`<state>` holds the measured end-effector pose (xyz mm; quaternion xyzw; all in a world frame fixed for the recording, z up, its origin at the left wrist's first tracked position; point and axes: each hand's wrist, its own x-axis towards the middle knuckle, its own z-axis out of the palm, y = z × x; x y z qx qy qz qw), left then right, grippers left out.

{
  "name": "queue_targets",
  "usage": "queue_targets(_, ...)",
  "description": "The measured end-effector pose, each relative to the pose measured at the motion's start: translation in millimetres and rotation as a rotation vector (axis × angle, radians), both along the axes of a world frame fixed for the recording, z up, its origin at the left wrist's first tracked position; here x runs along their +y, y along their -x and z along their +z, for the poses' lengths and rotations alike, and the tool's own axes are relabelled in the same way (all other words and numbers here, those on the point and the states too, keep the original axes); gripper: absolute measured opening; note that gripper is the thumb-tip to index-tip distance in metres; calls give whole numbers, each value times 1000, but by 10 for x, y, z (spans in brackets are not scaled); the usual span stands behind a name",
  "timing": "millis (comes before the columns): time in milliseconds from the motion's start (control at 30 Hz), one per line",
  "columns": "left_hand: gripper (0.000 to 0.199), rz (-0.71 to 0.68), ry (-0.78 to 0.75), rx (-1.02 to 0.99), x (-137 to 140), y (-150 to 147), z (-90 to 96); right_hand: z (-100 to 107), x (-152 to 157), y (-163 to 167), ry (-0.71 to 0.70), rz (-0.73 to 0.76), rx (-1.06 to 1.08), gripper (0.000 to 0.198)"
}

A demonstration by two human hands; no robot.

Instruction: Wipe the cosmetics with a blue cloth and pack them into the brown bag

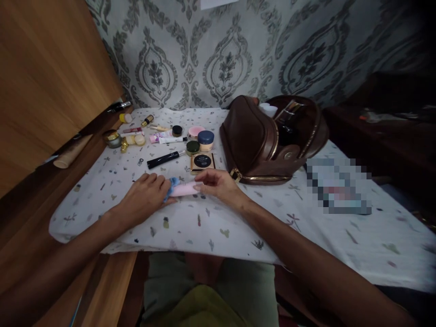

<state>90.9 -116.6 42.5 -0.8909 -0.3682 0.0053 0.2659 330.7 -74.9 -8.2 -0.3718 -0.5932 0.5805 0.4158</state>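
Observation:
A pale pink tube [185,189] lies level between my hands, just above the printed cloth. My left hand [150,193] is closed around its left end, with a crumpled blue cloth [173,183] bunched between fingers and tube. At the other end, the thumb and fingertips of my right hand [220,185] pinch the tube. Close beyond my hands are a square gold-edged compact [203,162] with a black round centre and a black stick-shaped item [164,160]. Part of the blue cloth is hidden under my left fingers.
Several small jars and tubes, including a blue-lidded jar [205,140], stand further back. A brown zip bag [252,141] gapes to the right with items inside. Further right lies a pixelated flat object [340,188]. A wooden panel [57,68] borders the left side.

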Motion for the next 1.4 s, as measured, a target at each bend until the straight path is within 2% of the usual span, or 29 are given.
queue_targets(100, 35, -11, 31, -20, 31, -278, -6, 9, -22, 15, -59, 9, 44, 38)
queue_targets(200, 37, -37, 168, -149, 161, -458, -48, 20, -40, 19, -125, -1, 33, 45)
queue_targets(333, 39, -84, 477, -399, 337, -442, -110, 7, -50, 18, -183, -31, 24, 44)
queue_targets(400, 39, -78, 567, -499, 372, -388, -133, -5, -46, 19, -188, -34, 13, 47)
queue_targets(500, 39, -64, 605, -623, 374, -349, -133, -9, -32, 18, -136, -22, 43, 54)
queue_targets(567, 40, -35, 606, -737, 377, -369, -102, 2, -23, 17, -50, -6, 110, 56)
queue_targets(667, 37, 39, 614, -931, 423, -449, -35, 20, -19, 26, 88, 80, 202, 46)
queue_targets(733, 35, 49, 638, -994, 473, -510, -2, 24, -25, 39, 121, 156, 233, 41)
queue_targets(900, 38, 37, 722, -916, 510, -493, 10, 21, -37, 38, 28, 208, 144, 45)
queue_targets(1067, 37, -83, 900, -605, 387, -187, 34, 77, -55, -10, -171, 171, -82, 42)
queue_targets(1133, 40, -113, 884, -490, 339, -88, 31, 107, -69, -15, -211, 203, -145, 40)
queue_targets(1233, 41, -119, 814, -403, 291, -26, -3, 133, -86, -15, -178, 249, -121, 39)
queue_targets(1333, 33, -153, 746, -386, 277, -31, -40, 134, -88, -23, -108, 261, -79, 39)
queue_targets(1400, 25, -128, 667, -417, 279, -52, -46, 126, -84, -29, -77, 247, -60, 39)
